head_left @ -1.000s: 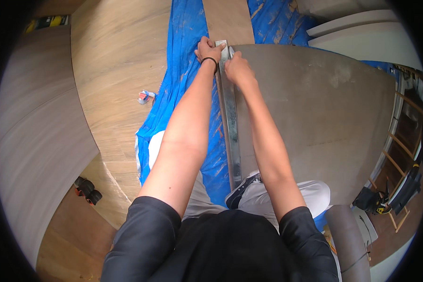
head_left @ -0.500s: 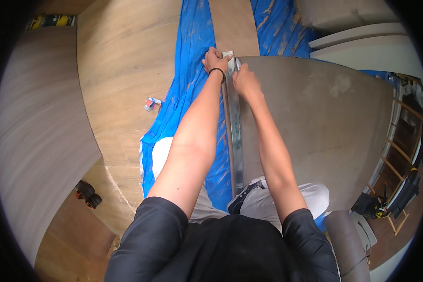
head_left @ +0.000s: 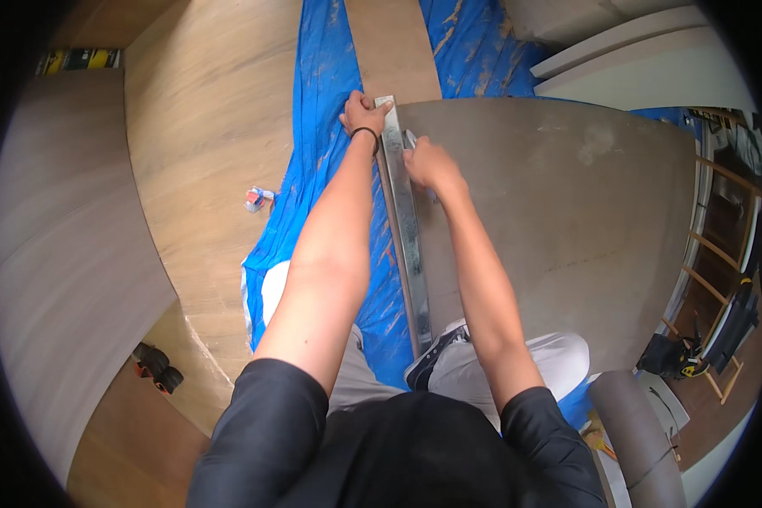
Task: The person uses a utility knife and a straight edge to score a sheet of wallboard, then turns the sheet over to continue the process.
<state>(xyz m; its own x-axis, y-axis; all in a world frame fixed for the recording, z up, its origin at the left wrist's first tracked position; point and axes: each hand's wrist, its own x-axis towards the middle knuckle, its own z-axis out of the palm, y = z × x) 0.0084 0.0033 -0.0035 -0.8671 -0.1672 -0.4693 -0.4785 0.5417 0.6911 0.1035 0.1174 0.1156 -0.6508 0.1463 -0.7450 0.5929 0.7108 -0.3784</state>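
Observation:
A long metal straightedge bar [head_left: 405, 220] lies along the left edge of a large grey-brown board [head_left: 559, 220]. My left hand [head_left: 362, 116], with a dark band at the wrist, grips the bar's far end, thumb on top. Just right of the bar, my right hand [head_left: 427, 165] is closed on a slim silver cutting tool [head_left: 411, 137], largely hidden by the fingers. My knee and shoe [head_left: 432, 351] are beside the bar's near end.
Blue sheeting [head_left: 322, 76] and a plywood strip [head_left: 389, 42] lie beneath and beyond. A crumpled wrapper [head_left: 258, 197] is on the wood-grain surface at left. Curved white panels [head_left: 626, 76] are upper right; wooden racks [head_left: 711, 245], a tool bag [head_left: 669, 356] and a rolled mat [head_left: 635, 432] sit right.
My right hand has slid toward me along the bar with the tool, away from the far end. My left hand still grips the bar. The view has shifted slightly.

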